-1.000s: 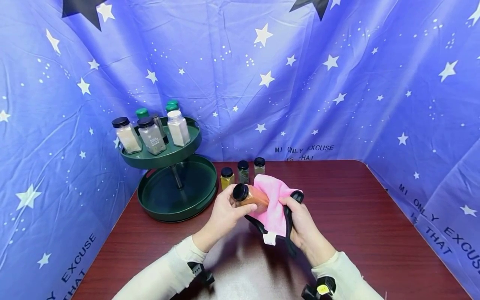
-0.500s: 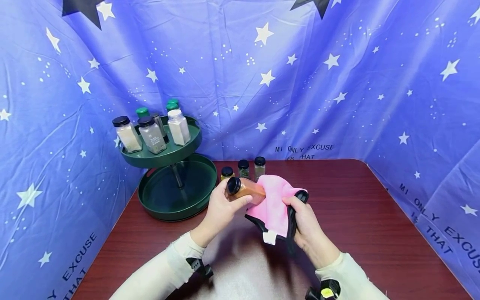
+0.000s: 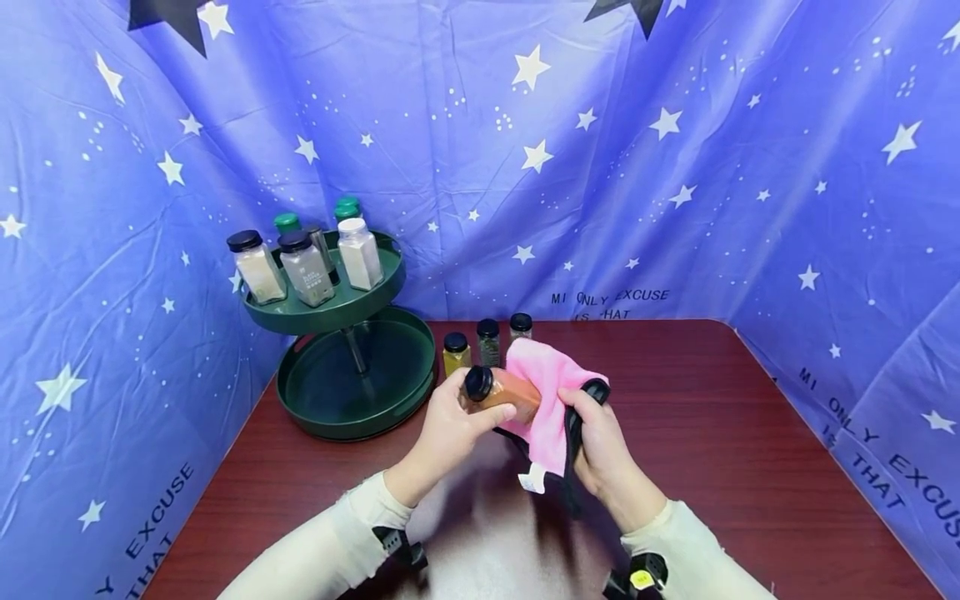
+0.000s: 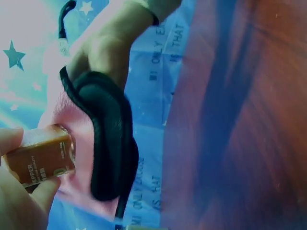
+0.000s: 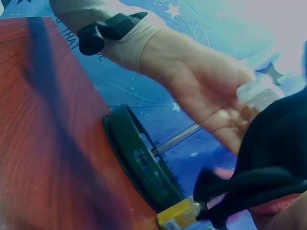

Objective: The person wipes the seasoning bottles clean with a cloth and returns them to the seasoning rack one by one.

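Observation:
In the head view, my left hand [image 3: 444, 429] grips a spice jar [image 3: 513, 393] with a black lid and orange-brown powder. The jar is tilted, lid end toward the left. My right hand [image 3: 606, 454] holds a pink cloth [image 3: 553, 425] with black trim and a white tag, thumb on top. The cloth lies against the jar's base end and covers part of it. Lettering ending in "EPPER" shows on the jar [image 4: 41, 160] in the left wrist view, where a black padded part [image 4: 111, 139] of the cloth faces the camera.
A green two-tier rack [image 3: 341, 312] stands at the left, with several spice jars [image 3: 306, 275] on its upper tier. Behind my hands are a yellow jar [image 3: 455, 354] and two other black-lidded jars [image 3: 489, 342] on the dark red table [image 3: 712, 417]. Starry blue fabric hangs around it.
The jar shifted left, away from the cloth, then came back right against it. The cloth and right hand moved slightly right, then back left. Both grips stayed the same.

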Demonstrator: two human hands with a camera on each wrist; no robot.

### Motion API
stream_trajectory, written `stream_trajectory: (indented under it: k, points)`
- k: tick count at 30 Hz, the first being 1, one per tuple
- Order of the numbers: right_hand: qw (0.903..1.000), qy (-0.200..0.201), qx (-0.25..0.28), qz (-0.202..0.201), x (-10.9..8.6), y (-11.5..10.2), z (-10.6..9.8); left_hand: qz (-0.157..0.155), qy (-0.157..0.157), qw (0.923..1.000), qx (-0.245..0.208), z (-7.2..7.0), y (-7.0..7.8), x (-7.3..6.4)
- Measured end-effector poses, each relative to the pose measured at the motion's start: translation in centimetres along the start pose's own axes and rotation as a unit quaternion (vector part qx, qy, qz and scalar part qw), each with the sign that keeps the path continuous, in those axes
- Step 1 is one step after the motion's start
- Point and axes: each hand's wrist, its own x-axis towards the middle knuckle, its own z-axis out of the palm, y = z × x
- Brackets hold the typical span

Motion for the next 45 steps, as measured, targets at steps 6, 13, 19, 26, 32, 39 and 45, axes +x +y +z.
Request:
stream_trajectory:
  k: [6,13,19,26,32,39,45]
  points:
    - [0.9974,-0.041,-0.021,0.056,0.1,0.7,-0.4,0.03,-0.014,0.9994,0.009,0.2,-0.2,-0.2]
    - [0.9934,-0.055,-0.018,0.099,0.1,0.9,-0.8,0.04,0.01,0.9991,0.013,-0.1,-0.8,0.8]
    - [0.9984,0.005,-0.01,0.055,-0.1,0.8,-0.8,0.026,0.033,0.9986,0.031,-0.3,-1.2,1.0]
    - [0.9994,0.031,0.003,0.016,-0.1,-0.2,-0.9,0.007,0.063,0.9963,0.057,-0.4,-1.2,0.8]
    - [0.9987,0.028,0.039,-0.016,0.3,-0.1,-0.4,-0.017,0.045,0.9976,0.048,-0.1,-0.5,0.1]
    - [0.9996,-0.002,0.027,-0.003,0.6,0.5,0.2,-0.019,0.017,0.9997,-0.003,0.6,0.6,-0.3]
    - [0.9971,-0.038,0.019,0.064,0.5,0.7,0.3,-0.006,0.022,0.9996,-0.019,0.6,0.7,0.2]
